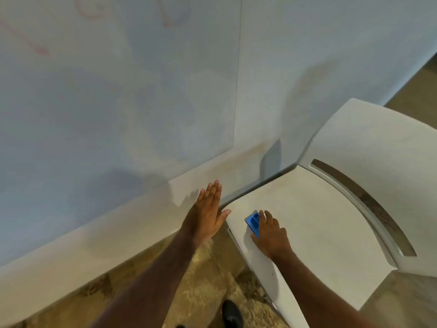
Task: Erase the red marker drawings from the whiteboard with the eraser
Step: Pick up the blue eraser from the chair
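Note:
A blue eraser (253, 223) lies on the seat of a white chair (307, 221), near the seat's front left corner. My right hand (270, 233) lies over the eraser, fingers on its top and thumb at its near end. My left hand (208, 215) is held flat with straight fingers beside the chair's corner, low in front of the wall. The whiteboard (118, 91) fills the upper left. Faint red marker lines show on it: an arrow (35, 47) at the left, a curve (91, 13) and another stroke (166, 18) near the top.
The whiteboard's right edge runs down at about the frame's middle, with plain wall (319, 55) beyond it. A pale baseboard (94, 237) runs along the floor. The floor (194, 280) is mottled brown. A dark shoe (233, 314) shows at the bottom.

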`<action>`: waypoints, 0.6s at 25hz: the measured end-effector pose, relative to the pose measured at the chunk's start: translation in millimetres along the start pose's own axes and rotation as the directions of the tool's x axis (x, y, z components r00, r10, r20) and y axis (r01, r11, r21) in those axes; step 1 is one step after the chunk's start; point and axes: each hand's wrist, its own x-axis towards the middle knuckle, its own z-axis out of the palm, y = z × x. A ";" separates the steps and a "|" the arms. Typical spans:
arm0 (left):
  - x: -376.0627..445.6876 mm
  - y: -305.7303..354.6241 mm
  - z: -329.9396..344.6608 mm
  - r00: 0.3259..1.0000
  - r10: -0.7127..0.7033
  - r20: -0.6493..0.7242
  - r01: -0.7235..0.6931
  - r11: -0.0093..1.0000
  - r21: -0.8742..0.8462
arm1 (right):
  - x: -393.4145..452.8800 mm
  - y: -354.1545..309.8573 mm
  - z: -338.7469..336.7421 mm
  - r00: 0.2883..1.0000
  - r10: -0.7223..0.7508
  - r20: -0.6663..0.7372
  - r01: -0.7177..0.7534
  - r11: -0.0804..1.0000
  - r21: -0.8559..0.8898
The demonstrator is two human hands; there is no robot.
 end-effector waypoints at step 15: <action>-9.9 -50.5 -109.6 0.994 -0.089 0.063 0.089 0.996 0.001 | 10.8 -55.2 -57.5 0.991 -0.065 -0.119 0.076 0.993 0.086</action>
